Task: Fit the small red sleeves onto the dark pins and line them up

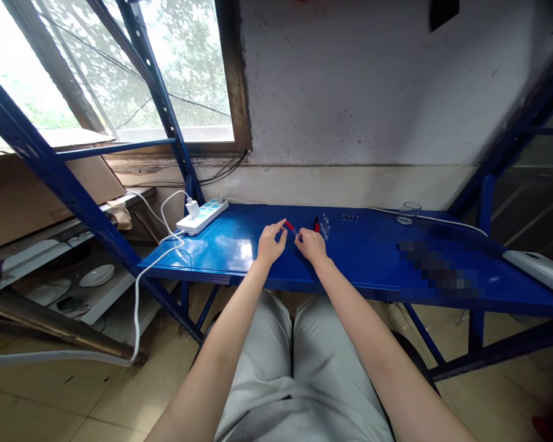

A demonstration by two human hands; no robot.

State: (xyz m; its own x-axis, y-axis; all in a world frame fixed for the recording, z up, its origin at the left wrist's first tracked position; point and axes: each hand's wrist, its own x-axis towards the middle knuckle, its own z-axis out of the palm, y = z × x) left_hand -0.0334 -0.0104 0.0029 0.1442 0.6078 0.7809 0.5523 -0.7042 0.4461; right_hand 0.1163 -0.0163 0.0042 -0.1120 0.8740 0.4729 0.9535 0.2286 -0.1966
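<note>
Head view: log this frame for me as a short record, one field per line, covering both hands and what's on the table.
Left hand: fingertips at the red end of a slim red pen-like tool; grip unclear
Right hand: curled, fingertips by the tool's other end; anything pinched is too small to tell
Surface: blue table
Beyond right hand: small clear vials, red-and-black item
Table, left: white power strip with white plug inserted
Table, right: clear glass
</note>
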